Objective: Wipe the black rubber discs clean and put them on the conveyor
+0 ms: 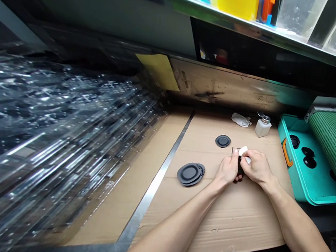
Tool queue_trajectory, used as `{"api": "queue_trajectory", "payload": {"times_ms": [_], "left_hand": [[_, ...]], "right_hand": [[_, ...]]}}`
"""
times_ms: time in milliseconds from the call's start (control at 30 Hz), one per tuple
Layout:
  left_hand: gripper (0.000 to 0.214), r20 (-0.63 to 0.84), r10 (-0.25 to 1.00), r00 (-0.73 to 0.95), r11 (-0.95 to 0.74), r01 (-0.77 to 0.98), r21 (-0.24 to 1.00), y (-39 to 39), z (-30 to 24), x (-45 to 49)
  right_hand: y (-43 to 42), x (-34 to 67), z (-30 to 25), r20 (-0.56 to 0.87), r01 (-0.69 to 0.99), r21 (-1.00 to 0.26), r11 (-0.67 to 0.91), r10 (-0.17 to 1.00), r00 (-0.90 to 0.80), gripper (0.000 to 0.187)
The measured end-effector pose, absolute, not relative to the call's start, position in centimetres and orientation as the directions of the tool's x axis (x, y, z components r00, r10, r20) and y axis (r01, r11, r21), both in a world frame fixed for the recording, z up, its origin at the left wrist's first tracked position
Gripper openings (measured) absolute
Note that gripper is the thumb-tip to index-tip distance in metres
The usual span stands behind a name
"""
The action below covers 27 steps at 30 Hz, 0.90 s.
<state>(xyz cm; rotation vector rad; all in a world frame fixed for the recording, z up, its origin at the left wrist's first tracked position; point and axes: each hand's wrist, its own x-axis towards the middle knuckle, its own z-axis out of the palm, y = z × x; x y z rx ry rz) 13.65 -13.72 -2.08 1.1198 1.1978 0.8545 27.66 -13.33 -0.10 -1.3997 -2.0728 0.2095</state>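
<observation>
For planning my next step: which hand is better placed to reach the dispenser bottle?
Probably the right hand: nearer the bottle, though holding a white wipe; the left hand holds a black piece.

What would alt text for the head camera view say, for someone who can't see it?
The left hand and right hand pinch a small dark object and a white cloth over a cardboard sheet. Round black pads and a white dispenser bottle sit nearby, with a teal case to the right.

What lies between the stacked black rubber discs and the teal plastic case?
In the head view, the left hand and right hand lie there, holding a black piece and a white wipe.
</observation>
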Motion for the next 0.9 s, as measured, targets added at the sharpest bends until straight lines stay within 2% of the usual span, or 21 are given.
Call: {"api": "queue_trajectory", "payload": {"times_ms": [133, 200, 267, 333, 400, 500, 600, 733, 900], "left_hand": [[0.075, -0.260, 0.946, 0.194, 0.261, 0.022, 0.965, -13.5, -2.5, 13.6], [0.072, -0.267, 0.944, 0.193, 0.290, -0.107, 0.951, -13.2, -2.5, 13.4], [0.068, -0.289, 0.928, 0.237, 0.354, -0.313, 0.881, -12.8, -2.1, 13.1], [0.065, -0.309, 0.899, 0.309, 0.429, -0.487, 0.761, -12.5, -1.7, 12.7], [0.063, -0.302, 0.876, 0.376, 0.476, -0.576, 0.664, -12.3, -1.3, 12.5], [0.057, -0.247, 0.874, 0.418, 0.476, -0.639, 0.604, -12.4, -1.3, 12.8], [0.050, -0.210, 0.877, 0.432, 0.469, -0.671, 0.575, -12.7, -1.6, 13.5], [0.046, -0.213, 0.879, 0.426, 0.469, -0.699, 0.540, -12.8, -1.9, 13.6], [0.044, -0.248, 0.904, 0.347, 0.427, -0.743, 0.516, -12.3, -1.8, 12.7]], "right_hand": [[-13.0, 27.8, -0.6, 0.418, 0.757, -0.486, 0.436, 0.877, -0.237, 0.009], [-12.9, 27.9, -0.6, 0.429, 0.742, -0.511, 0.434, 0.877, -0.217, 0.011], [-12.9, 27.9, -0.2, 0.469, 0.713, -0.555, 0.429, 0.869, -0.157, 0.015], [-13.2, 27.7, 0.4, 0.518, 0.681, -0.603, 0.415, 0.853, -0.061, 0.019], [-13.5, 27.4, 0.8, 0.541, 0.661, -0.636, 0.397, 0.841, 0.015, 0.019], [-13.9, 26.8, 0.6, 0.534, 0.662, -0.648, 0.376, 0.845, 0.043, 0.016], [-13.8, 26.5, -0.2, 0.541, 0.697, -0.613, 0.373, 0.841, 0.027, 0.014], [-13.9, 26.3, -1.2, 0.566, 0.794, -0.500, 0.347, 0.824, -0.004, 0.019], [-14.3, 25.9, -1.6, 0.558, 0.808, -0.383, 0.448, 0.809, -0.184, 0.025]]}}
